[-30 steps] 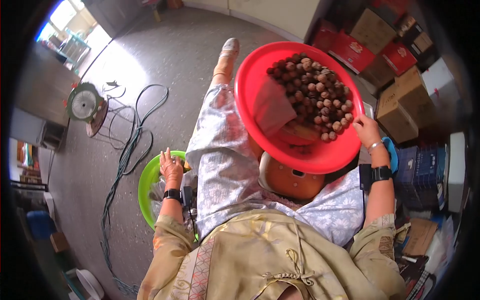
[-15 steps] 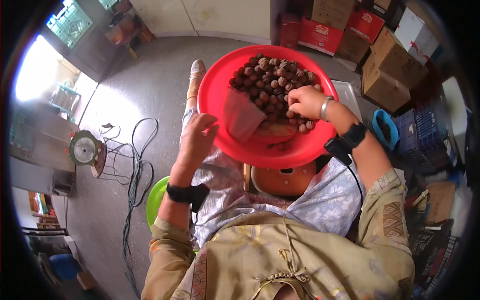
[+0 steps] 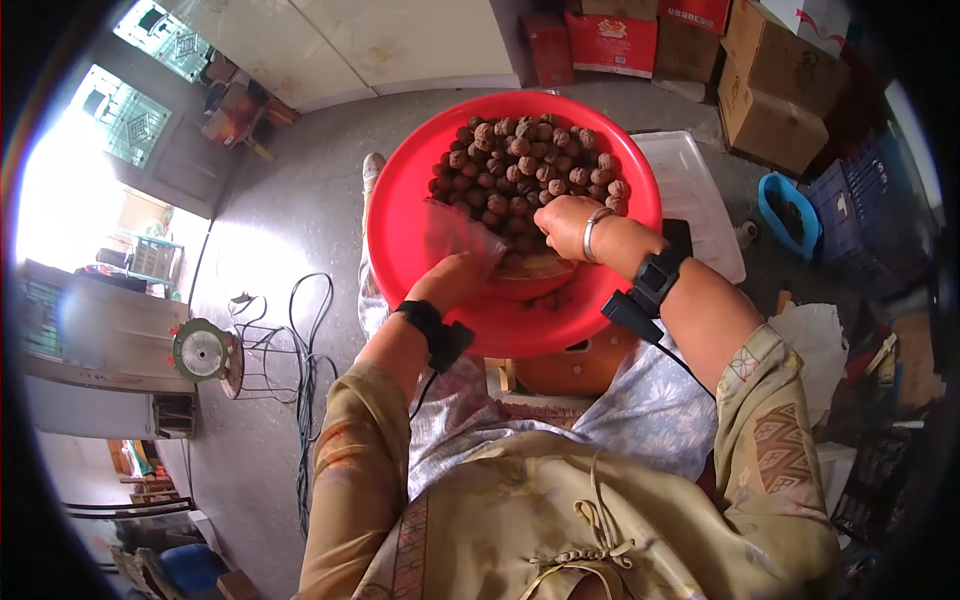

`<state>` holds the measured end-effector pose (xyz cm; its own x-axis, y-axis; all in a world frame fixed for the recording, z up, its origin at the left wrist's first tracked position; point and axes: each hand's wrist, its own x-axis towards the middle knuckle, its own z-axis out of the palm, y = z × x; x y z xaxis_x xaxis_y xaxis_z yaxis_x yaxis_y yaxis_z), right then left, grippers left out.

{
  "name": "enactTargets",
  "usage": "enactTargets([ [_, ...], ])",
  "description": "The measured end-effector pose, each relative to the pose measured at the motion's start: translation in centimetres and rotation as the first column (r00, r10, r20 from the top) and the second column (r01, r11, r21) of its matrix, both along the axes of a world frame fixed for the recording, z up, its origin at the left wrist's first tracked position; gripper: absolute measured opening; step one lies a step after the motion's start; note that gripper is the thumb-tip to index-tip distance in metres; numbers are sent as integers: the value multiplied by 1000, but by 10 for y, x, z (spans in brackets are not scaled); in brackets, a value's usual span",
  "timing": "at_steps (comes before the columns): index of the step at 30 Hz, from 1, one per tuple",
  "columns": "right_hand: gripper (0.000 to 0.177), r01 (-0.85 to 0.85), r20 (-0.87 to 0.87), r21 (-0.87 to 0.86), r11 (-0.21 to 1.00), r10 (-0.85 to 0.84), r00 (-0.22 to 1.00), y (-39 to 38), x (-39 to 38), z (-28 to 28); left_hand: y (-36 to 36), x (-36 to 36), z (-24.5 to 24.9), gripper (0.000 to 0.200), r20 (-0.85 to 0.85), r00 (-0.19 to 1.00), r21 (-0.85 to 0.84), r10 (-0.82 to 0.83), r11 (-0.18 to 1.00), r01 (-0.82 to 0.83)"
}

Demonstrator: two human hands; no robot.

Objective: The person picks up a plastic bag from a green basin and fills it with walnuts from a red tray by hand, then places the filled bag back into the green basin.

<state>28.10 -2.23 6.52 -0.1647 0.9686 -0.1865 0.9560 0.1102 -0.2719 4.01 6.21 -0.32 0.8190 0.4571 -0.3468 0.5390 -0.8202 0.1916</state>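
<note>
A wide red basin (image 3: 395, 240) sits over my lap, heaped with brown walnuts (image 3: 515, 160) towards its far side. A translucent plastic bag (image 3: 455, 232), blurred by motion, lies over the left part of the heap. My left hand (image 3: 458, 276) reaches over the basin's near left rim, its fingers closed at the bag's near edge. Over the right side of the walnuts is my right hand (image 3: 570, 226), fingers curled together and pointing down. Whatever its fingertips hold is hidden. A pale yellowish piece (image 3: 535, 266) shows in the basin between the hands.
Beneath the basin is an orange-brown stool (image 3: 555, 375). A white tray (image 3: 695, 200) lies at the right, with a blue tub (image 3: 790, 215) and cardboard boxes (image 3: 780, 100) beyond. On the left floor stand a round fan (image 3: 202, 352) and a loose cable (image 3: 308, 400).
My left hand has moved from outside the basin's left rim in over it, to the bag. The right hand stays low over the walnuts. The whole view has shifted slightly.
</note>
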Motion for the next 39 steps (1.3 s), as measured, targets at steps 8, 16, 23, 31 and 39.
enactTargets([
  [8, 16, -19, 8, -5, 1000, 19, 1000, -1, -2, 13, 42, -13, -80, 32, 65, 978, 314, -200, 934, 170],
  [16, 16, -31, -133, -42, 999, 25, 991, 6, -1, -2, 32, -15, -21, 23, -45, 998, 122, 47, 992, -42],
  [23, 33, 75, -513, -15, 997, -72, 856, -2, -33, -3, -45, 7, 72, 16, 349, 594, -523, 725, 677, -518],
  [31, 21, 109, -548, -69, 992, -129, 827, 2, -33, -5, -74, 6, 66, 16, 697, 399, -389, 596, 782, -488],
  [39, 36, 26, -499, -362, 932, -217, 839, -4, 1, 25, -80, 2, 77, 22, 520, 41, -819, 853, 512, -258],
])
